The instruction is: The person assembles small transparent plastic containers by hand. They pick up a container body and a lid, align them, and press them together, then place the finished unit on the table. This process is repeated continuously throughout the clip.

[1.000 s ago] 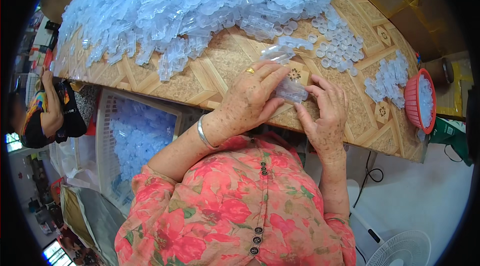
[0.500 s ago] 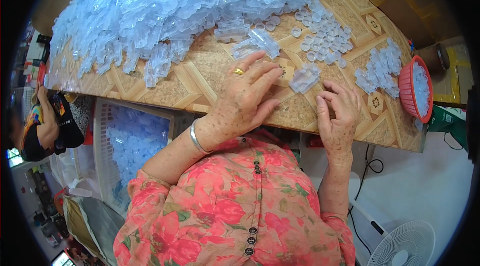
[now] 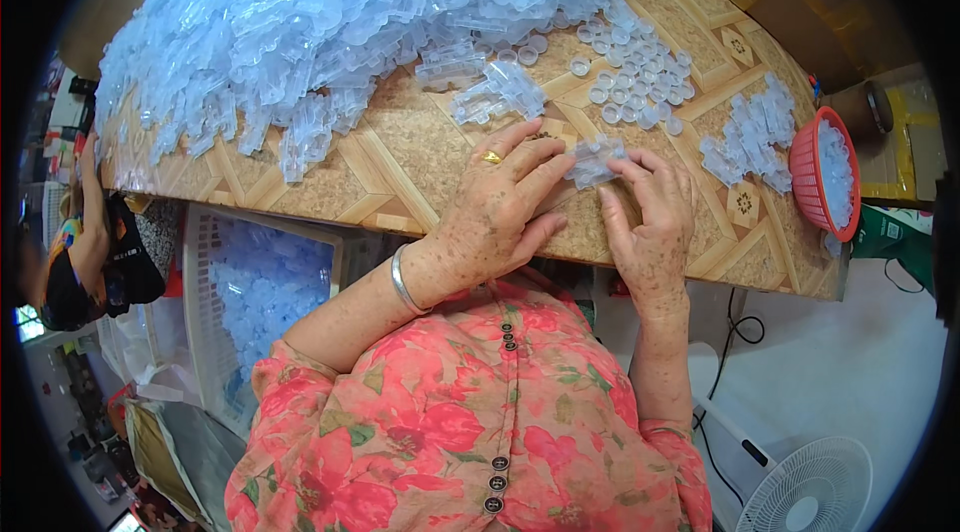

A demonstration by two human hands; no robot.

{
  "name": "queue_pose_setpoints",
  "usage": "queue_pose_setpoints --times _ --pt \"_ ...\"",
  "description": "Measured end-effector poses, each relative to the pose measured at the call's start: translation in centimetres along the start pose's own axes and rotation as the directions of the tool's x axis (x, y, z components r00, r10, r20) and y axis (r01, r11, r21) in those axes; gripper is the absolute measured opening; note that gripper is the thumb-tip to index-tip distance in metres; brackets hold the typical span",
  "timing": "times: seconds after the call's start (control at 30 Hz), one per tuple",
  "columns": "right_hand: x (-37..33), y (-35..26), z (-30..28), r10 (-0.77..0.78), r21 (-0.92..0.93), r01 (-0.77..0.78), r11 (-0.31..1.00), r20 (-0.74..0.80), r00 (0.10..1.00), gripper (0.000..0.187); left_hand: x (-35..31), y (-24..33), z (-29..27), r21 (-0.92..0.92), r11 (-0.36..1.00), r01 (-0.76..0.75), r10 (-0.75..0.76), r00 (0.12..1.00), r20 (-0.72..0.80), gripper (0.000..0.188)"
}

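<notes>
A small transparent plastic piece point(image 3: 592, 162) lies on the patterned tabletop point(image 3: 395, 172) between my two hands. My left hand point(image 3: 505, 194) stretches toward its left side, fingers extended and fingertips at its edge. At the piece's right edge are the fingertips of my right hand point(image 3: 652, 217), with thumb and fingers apart. Neither hand is visibly wrapped round it. Just beyond my left fingers rest a few more transparent plastic pieces point(image 3: 500, 92). Several small round transparent caps point(image 3: 640, 77) are spread farther to the right.
A large heap of transparent plastic pieces point(image 3: 330, 22) covers the far left of the table. On the right are a smaller pile point(image 3: 755, 137) and a red basket point(image 3: 808, 177). A white crate point(image 3: 203, 302) stands below the left edge, a white fan point(image 3: 810, 492) at lower right. Another person's arm point(image 3: 92, 217) shows far left.
My right hand has moved left and in to the plastic piece, which now lies slightly farther left and turned. My left hand has shifted a little, its fingers now closer to the piece.
</notes>
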State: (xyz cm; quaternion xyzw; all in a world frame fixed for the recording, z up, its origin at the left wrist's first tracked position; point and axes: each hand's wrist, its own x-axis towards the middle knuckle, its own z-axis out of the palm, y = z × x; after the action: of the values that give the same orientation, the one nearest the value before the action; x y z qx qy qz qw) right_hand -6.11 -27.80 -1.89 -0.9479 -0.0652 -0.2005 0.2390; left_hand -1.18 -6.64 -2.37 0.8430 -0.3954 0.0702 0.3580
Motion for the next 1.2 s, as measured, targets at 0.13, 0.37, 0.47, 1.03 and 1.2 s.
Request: queue_pose_setpoints --times 0.13,0.37,0.47,1.03,1.2 --pt "-0.3 -0.3 -0.8 0.012 0.023 -0.014 1.000 0.091 0.996 0.034 -0.1 0.0 0.0 -0.013 1.000 0.017 -0.017 1.000 -0.005 0.065" --pt "0.1 -0.4 -0.5 0.075 -0.006 -0.074 0.997 0.022 0.997 0.049 -0.2 -0.2 0.2 -0.046 0.998 0.036 -0.038 0.998 -0.040 0.070" --pt "0.2 -0.4 -0.2 0.033 -0.027 -0.032 0.999 0.042 0.999 0.051 -0.3 -0.3 0.3 -0.045 0.998 0.042 -0.043 0.998 -0.036 0.070" --pt "-0.8 1.2 -1.5 0.029 -0.090 -0.034 0.995 -0.046 0.999 0.051 0.0 -0.4 0.0 -0.075 0.996 0.036 -0.039 0.999 -0.036 0.058" --pt "-0.8 1.7 -1.7 0.049 -0.104 -0.057 0.993 -0.075 0.996 0.051 0.1 -0.4 0.0 -0.065 0.997 0.030 -0.032 0.999 -0.042 0.056"
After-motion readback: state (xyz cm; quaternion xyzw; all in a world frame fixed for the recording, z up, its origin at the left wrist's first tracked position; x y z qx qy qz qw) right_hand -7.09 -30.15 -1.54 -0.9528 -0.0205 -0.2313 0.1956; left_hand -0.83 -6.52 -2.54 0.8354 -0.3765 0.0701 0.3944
